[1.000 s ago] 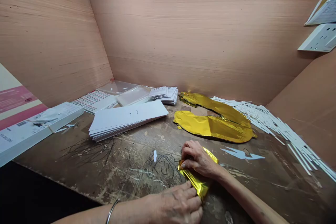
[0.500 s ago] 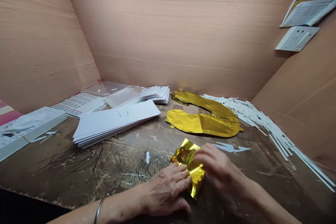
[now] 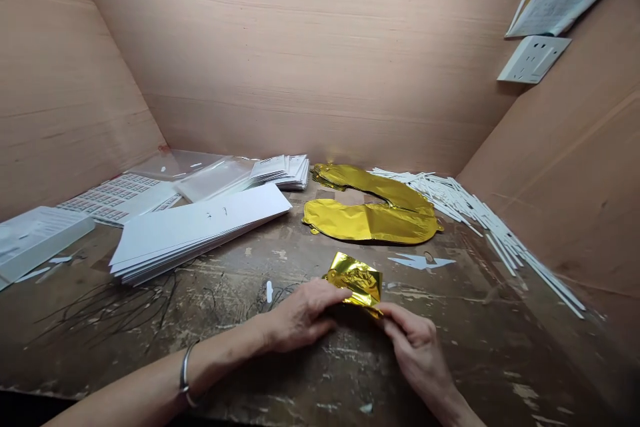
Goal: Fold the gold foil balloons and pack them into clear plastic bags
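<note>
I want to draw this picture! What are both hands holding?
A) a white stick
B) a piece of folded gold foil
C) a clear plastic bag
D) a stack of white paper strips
B. The left hand and the right hand meet at the edges of the folded gold foil, and its shiny gold shows between them.
</note>
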`<state>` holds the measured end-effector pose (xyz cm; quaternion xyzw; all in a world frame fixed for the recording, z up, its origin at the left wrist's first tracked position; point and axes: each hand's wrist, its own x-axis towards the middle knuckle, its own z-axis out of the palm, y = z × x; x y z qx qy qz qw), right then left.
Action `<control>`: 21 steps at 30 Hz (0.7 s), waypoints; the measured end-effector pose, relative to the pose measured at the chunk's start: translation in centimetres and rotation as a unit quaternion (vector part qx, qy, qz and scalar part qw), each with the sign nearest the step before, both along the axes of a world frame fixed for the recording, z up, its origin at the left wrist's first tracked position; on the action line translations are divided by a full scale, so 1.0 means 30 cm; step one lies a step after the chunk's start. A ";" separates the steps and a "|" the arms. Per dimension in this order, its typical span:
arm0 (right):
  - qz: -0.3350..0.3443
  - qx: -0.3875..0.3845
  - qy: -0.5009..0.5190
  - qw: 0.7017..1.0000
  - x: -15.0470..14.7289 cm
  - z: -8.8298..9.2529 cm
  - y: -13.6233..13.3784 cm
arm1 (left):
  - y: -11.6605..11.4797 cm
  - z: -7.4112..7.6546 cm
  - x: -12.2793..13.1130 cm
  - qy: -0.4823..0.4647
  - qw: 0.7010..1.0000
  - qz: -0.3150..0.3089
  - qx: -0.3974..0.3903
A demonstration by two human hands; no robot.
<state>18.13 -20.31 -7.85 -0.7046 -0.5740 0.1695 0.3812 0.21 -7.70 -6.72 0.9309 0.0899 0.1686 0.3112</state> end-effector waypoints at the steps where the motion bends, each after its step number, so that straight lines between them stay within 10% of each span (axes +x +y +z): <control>1: -0.022 -0.034 0.040 0.998 0.005 0.007 0.010 | 0.008 -0.004 0.012 -0.004 0.999 0.033 -0.036; 5: -0.074 -0.125 0.189 0.971 0.019 0.007 0.057 | 0.042 -0.010 0.086 0.036 0.979 0.131 -0.153; 9: -0.098 -0.135 0.270 0.948 0.027 -0.012 0.090 | 0.061 0.000 0.150 0.118 0.972 0.177 -0.104; 15: -0.107 -0.157 0.384 0.903 0.036 0.030 0.106 | -0.009 0.033 0.105 0.079 0.978 0.088 0.169; 21: -0.105 -0.205 0.427 0.875 0.065 0.061 0.117 | -0.055 -0.005 0.071 0.068 0.892 0.037 0.445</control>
